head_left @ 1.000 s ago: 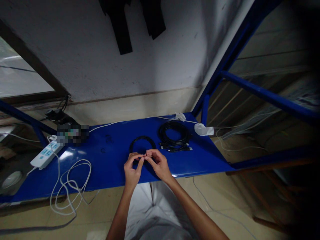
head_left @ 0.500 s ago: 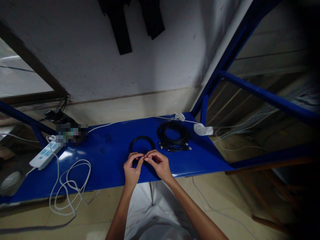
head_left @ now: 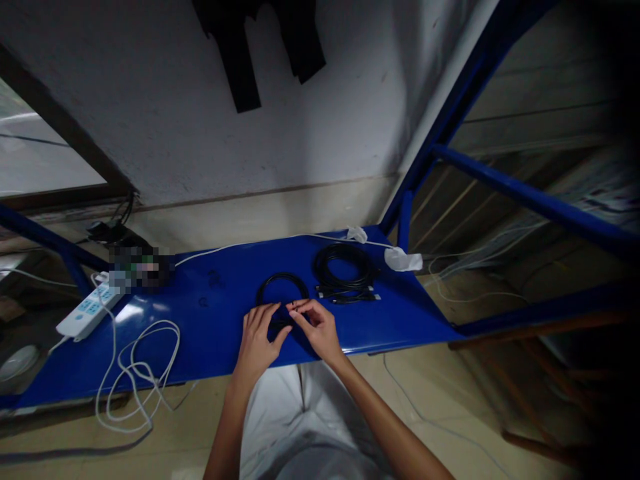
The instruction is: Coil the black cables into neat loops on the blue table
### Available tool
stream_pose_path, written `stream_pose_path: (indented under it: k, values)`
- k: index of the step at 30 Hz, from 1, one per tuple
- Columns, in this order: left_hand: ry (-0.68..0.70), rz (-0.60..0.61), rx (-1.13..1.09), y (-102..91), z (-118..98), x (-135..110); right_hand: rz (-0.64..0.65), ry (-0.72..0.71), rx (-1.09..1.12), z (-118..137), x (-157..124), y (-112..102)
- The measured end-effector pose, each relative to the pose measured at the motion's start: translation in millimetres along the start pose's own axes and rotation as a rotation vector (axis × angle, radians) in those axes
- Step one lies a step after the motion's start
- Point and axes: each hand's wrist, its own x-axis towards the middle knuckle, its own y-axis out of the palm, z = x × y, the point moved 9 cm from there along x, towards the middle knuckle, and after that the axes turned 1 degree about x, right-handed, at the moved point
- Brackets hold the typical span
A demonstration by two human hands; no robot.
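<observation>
A small black cable coil [head_left: 281, 283] lies on the blue shelf [head_left: 220, 333], just beyond my hands. My left hand [head_left: 257, 340] rests with its fingers stretched toward the coil's near edge, thumb out, touching the cable there. My right hand [head_left: 316, 323] pinches something small and dark at the coil's near side; what it is I cannot make out. A larger black cable bundle [head_left: 345, 270] with its plugs lies to the right of the coil.
A white power strip [head_left: 87, 308] and a loose white cable [head_left: 140, 363] lie on the shelf's left side. A white adapter [head_left: 403, 259] sits at the right corner. Blue frame bars [head_left: 525, 193] rise at the right, and a wall stands behind.
My left hand has opened from a pinch and slid forward onto the cable. My right hand keeps its pinch in nearly the same place.
</observation>
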Motion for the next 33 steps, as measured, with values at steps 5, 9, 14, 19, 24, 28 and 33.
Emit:
stream_pose_path:
  k: [5,9,14,19,24,28,33]
  values:
    - [0.056,0.133,0.083,4.7,10,-2,-0.150,-0.030,-0.009,1,0,-14]
    - [0.110,0.154,0.075,10.8,7,0,-0.333,-0.052,0.020,5,-1,-33]
    - [0.124,0.098,0.082,12.1,4,1,-0.426,0.002,0.021,2,-2,-44]
    - [0.068,0.027,0.109,10.6,6,7,-0.374,-0.022,-0.040,7,-3,-36]
    - [-0.023,-0.118,0.065,8.7,7,18,-0.185,-0.035,-0.098,3,0,-16]
    - [-0.081,-0.210,-0.039,8.0,9,20,-0.010,0.035,-0.215,-7,4,-3]
    - [-0.053,-0.229,-0.112,4.2,5,19,0.108,0.026,-0.328,-3,4,7]
